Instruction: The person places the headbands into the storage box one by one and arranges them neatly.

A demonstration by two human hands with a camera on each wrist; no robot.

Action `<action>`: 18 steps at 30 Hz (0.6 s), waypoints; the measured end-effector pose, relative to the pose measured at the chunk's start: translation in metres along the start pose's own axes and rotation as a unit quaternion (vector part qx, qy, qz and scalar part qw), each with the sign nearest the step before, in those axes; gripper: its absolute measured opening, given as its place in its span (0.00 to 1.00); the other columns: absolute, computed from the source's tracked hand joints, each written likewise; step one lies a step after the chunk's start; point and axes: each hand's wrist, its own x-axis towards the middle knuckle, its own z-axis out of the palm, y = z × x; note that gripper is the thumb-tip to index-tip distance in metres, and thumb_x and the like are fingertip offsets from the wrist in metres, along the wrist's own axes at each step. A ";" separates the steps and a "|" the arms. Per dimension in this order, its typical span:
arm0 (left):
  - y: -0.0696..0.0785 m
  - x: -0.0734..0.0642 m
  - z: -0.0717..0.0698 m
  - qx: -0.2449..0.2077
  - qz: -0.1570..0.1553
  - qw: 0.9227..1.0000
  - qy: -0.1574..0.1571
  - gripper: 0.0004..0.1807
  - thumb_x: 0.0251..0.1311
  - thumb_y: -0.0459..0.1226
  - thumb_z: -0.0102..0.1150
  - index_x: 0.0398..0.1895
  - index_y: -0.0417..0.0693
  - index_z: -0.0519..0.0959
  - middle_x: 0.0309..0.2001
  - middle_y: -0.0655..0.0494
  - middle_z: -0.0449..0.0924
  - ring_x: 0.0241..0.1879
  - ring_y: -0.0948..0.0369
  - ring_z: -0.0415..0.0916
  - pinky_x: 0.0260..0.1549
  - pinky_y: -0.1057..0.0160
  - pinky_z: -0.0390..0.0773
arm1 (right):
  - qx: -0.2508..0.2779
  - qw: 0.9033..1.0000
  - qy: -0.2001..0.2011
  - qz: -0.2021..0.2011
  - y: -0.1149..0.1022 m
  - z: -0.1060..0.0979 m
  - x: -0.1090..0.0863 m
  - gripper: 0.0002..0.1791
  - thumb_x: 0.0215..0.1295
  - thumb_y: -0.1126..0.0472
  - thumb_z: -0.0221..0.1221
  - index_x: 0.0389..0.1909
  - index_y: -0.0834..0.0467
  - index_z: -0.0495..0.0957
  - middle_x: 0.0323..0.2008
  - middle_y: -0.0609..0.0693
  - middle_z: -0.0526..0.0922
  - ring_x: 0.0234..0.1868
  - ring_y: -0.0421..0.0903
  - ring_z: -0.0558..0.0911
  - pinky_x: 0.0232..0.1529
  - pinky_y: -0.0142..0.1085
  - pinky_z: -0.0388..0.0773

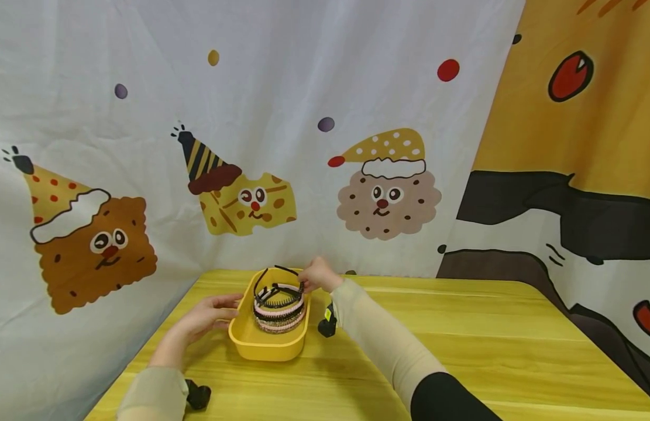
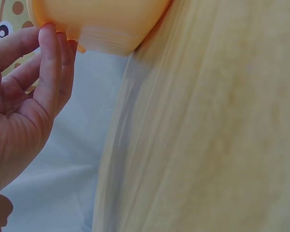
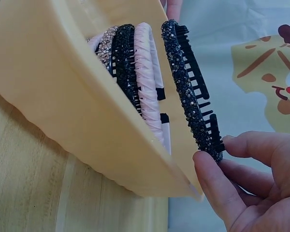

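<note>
A yellow plastic bin point(image 1: 269, 352) sits on the table with several headbands inside it. My left hand point(image 1: 203, 318) is at the bin's left side; its fingertips point(image 2: 48, 31) touch the outer wall. At the far right end of the bin, my right hand point(image 1: 319, 275) pinches one end of a black glittery headband point(image 3: 181, 82) with comb teeth along its inner side. That headband is tilted over the bin's far end. Among the headbands standing side by side in the bin are a pink wrapped headband point(image 3: 146, 72), a black beaded headband point(image 3: 124, 53) and a pale glittery headband point(image 3: 105, 47).
The yellow wood-grain table point(image 1: 461, 333) extends to the right of the bin. Behind it hangs a white curtain point(image 1: 282, 88) printed with cartoon cookies and cheese. Black devices point(image 1: 198, 395) are worn at both wrists.
</note>
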 end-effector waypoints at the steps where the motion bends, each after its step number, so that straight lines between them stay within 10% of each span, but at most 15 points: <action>1: 0.000 0.000 0.000 0.001 0.000 1.000 0.001 0.34 0.68 0.33 0.54 0.71 0.25 0.53 0.63 0.26 0.61 0.51 0.52 0.77 0.49 0.52 0.78 | -0.001 1.000 0.002 0.001 0.000 0.000 0.000 0.11 0.56 0.74 0.61 0.16 0.65 0.75 0.16 0.54 0.73 0.17 0.47 0.77 0.38 0.52 0.82; 18: -0.001 0.000 0.001 0.005 -0.001 1.000 0.000 0.34 0.68 0.32 0.54 0.71 0.27 0.54 0.63 0.27 0.62 0.52 0.51 0.76 0.49 0.52 0.78 | -0.003 1.000 0.001 0.001 0.001 0.004 0.000 0.21 0.54 0.75 0.62 0.09 0.58 0.66 0.14 0.55 0.73 0.18 0.51 0.80 0.35 0.51 0.82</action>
